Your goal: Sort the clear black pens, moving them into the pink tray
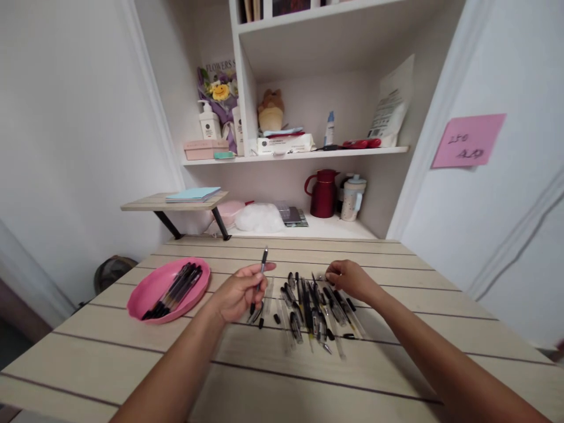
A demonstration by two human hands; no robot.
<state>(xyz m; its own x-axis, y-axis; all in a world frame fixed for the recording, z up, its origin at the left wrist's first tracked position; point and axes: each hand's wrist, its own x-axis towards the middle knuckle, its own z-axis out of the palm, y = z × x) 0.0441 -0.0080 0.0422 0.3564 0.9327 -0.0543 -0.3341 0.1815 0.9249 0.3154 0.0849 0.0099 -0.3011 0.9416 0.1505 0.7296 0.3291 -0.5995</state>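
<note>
My left hand is closed around a slim pen with a black grip. The pen stands nearly upright, its pale tip pointing up, and its lower part passes behind the fingers. To the right lies a loose pile of pen parts: clear barrels, black caps, refills and silver tips. At the pile's far right edge my right hand has its fingers pinched together near a small greyish piece. What the fingertips hold is too small to make out.
A pink dish at the left holds several black pens. Behind it stands a small raised shelf with blue paper. A red jug and a pale cup stand in the cabinet at the table's back.
</note>
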